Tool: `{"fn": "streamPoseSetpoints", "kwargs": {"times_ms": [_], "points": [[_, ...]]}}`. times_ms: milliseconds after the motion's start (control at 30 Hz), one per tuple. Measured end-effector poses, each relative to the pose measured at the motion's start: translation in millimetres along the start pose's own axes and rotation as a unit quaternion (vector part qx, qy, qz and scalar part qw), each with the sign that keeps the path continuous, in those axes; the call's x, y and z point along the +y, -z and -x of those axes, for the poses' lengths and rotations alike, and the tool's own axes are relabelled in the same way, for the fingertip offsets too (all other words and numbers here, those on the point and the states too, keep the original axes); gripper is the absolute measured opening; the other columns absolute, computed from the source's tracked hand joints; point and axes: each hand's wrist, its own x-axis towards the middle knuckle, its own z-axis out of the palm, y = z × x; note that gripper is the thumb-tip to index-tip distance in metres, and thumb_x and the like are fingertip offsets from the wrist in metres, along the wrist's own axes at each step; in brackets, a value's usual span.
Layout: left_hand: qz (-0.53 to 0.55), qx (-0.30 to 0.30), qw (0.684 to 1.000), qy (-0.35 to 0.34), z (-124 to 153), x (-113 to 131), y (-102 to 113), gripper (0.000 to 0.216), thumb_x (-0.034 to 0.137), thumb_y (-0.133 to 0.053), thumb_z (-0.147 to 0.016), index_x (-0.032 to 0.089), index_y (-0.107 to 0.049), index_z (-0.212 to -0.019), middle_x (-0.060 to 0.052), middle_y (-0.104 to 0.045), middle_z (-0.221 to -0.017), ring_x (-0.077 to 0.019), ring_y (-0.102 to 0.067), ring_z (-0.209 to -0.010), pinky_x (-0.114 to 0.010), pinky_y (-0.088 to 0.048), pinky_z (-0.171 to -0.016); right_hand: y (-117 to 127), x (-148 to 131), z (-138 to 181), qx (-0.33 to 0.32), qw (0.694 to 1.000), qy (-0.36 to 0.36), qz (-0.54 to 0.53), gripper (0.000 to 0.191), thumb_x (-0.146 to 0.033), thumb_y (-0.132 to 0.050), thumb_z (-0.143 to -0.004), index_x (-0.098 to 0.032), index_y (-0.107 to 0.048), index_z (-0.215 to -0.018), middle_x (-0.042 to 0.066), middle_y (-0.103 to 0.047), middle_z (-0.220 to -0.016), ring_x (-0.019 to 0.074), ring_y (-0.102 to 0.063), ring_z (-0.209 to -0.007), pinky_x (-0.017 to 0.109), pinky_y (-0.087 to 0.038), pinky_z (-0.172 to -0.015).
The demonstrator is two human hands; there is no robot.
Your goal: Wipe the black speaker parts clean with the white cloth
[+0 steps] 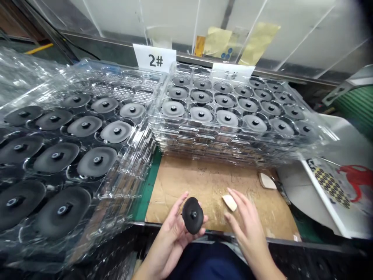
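My left hand (pixel 182 229) is closed around the edge of a black round disc (pixel 192 216) with a small raised hub at its middle. The disc is tilted, its hub side facing me. To the right, my right hand (pixel 246 221) has its fingers apart, thumb away from the fingertips. A small cream-coloured pad (pixel 229 202) is right by those fingertips, over the brown cardboard sheet (pixel 186 175); whether the fingers touch it I cannot tell. Similar black discs fill the clear plastic tray (pixel 204 126) ahead of my hands.
At left stands another stack of clear trays with black discs (pixel 97 161). A second pale pad (pixel 267 181) lies on the cardboard's right side. A white bin (pixel 323 198) holding a patterned sheet and a red item is at right. A "2#" sign (pixel 154 58) stands behind the trays.
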Motion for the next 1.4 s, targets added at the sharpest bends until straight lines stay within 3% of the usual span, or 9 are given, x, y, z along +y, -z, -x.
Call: {"fn": "streamPoseSetpoints", "kwargs": {"times_ms": [300, 467, 700, 867, 967, 1067, 1167, 1300, 1400], "points": [[-0.015, 0.03, 0.999, -0.015, -5, 2, -1, 0.061, 0.042, -0.057, -0.076, 0.029, -0.035, -0.132, -0.013, -0.051, -0.13, -0.0298, -0.057, -0.107, -0.041, -0.044, -0.091, -36, 54, -6, 0.052, 0.998, -0.019, 0.005, 0.035, -0.038, -0.041, -0.087, -0.024, -0.057, -0.115, 0.012, -0.048, -0.112, 0.0262, -0.049, -0.093, 0.048, -0.044, -0.081], [0.005, 0.039, 0.999, -0.021, -8, -2, -8, 0.067, 0.038, -0.057, -0.077, 0.028, -0.026, -0.136, -0.014, -0.055, -0.126, -0.0291, -0.058, -0.107, -0.043, -0.042, -0.095, -25, 44, -20, 0.052, 0.996, -0.023, -0.069, 0.029, -0.033, -0.039, -0.09, -0.021, -0.058, -0.108, 0.009, -0.057, -0.093, 0.0213, -0.054, -0.087, 0.038, -0.047, -0.076], [0.009, 0.054, 0.998, -0.01, -18, -11, -21, 0.058, 0.031, -0.055, -0.081, 0.026, -0.032, -0.134, -0.011, -0.058, -0.122, -0.0247, -0.055, -0.111, -0.039, -0.036, -0.102, -27, 16, -2, -0.018, 0.983, 0.04, -0.177, 0.02, -0.028, -0.048, -0.086, -0.024, -0.064, -0.097, 0.004, -0.068, -0.088, 0.0191, -0.062, -0.081, 0.032, -0.051, -0.073], [-0.019, 0.048, 0.998, -0.02, -29, -20, -38, 0.054, 0.027, -0.06, -0.078, 0.025, -0.042, -0.128, -0.009, -0.059, -0.121, -0.023, -0.053, -0.113, -0.036, -0.038, -0.1, 18, -9, -26, 0.012, 0.975, -0.011, -0.223, 0.02, -0.027, -0.049, -0.086, -0.024, -0.062, -0.102, 0.003, -0.067, -0.091, 0.0147, -0.061, -0.069, 0.025, -0.051, -0.059], [-0.048, 0.028, 0.998, -0.025, -33, -27, -54, 0.052, 0.026, -0.064, -0.075, 0.023, -0.047, -0.124, -0.009, -0.06, -0.119, -0.023, -0.052, -0.113, -0.032, -0.041, -0.096, 53, -36, -36, 0.038, 0.963, 0.025, -0.266, 0.026, -0.024, -0.044, -0.088, -0.024, -0.056, -0.112, 0.004, -0.063, -0.099, 0.0151, -0.059, -0.081, 0.027, -0.05, -0.071], [-0.086, 0.038, 0.996, 0.005, -33, -31, -67, 0.046, 0.02, -0.062, -0.076, 0.022, -0.051, -0.121, -0.008, -0.063, -0.112, -0.0206, -0.059, -0.102, -0.03, -0.046, -0.089, 74, -53, -41, -0.04, 0.949, 0.083, -0.3, 0.025, -0.016, -0.043, -0.088, -0.022, -0.058, -0.107, 0.003, -0.063, -0.095, 0.0137, -0.058, -0.086, 0.025, -0.048, -0.075], [-0.109, 0.058, 0.992, -0.003, -32, -32, -75, 0.042, 0.019, -0.063, -0.075, 0.022, -0.055, -0.116, -0.006, -0.066, -0.103, -0.0189, -0.061, -0.095, -0.028, -0.049, -0.083, 80, -55, -47, -0.089, 0.948, 0.099, -0.29, 0.021, -0.013, -0.045, -0.086, -0.022, -0.062, -0.097, 0.001, -0.063, -0.086, 0.0114, -0.059, -0.078, 0.022, -0.047, -0.07], [-0.127, 0.062, 0.99, -0.004, -32, -25, -80, 0.046, 0.021, -0.072, -0.065, 0.019, -0.06, -0.11, -0.007, -0.068, -0.092, -0.0201, -0.062, -0.09, -0.028, -0.049, -0.082, 78, -53, -46, 0.053, 0.943, 0.132, -0.301, 0.028, -0.011, -0.044, -0.086, -0.014, -0.056, -0.111, 0.006, -0.062, -0.093, 0.0139, -0.057, -0.086, 0.026, -0.046, -0.08], [-0.12, 0.062, 0.991, 0.013, -32, -18, -83, 0.062, 0.022, -0.08, -0.052, 0.022, -0.06, -0.111, -0.009, -0.066, -0.106, -0.0231, -0.061, -0.093, -0.03, -0.049, -0.08, 81, -47, -39, -0.044, 0.931, 0.131, -0.338, 0.027, -0.009, -0.047, -0.084, -0.018, -0.058, -0.107, 0.003, -0.063, -0.091, 0.0116, -0.058, -0.082, 0.021, -0.048, -0.074]]}}
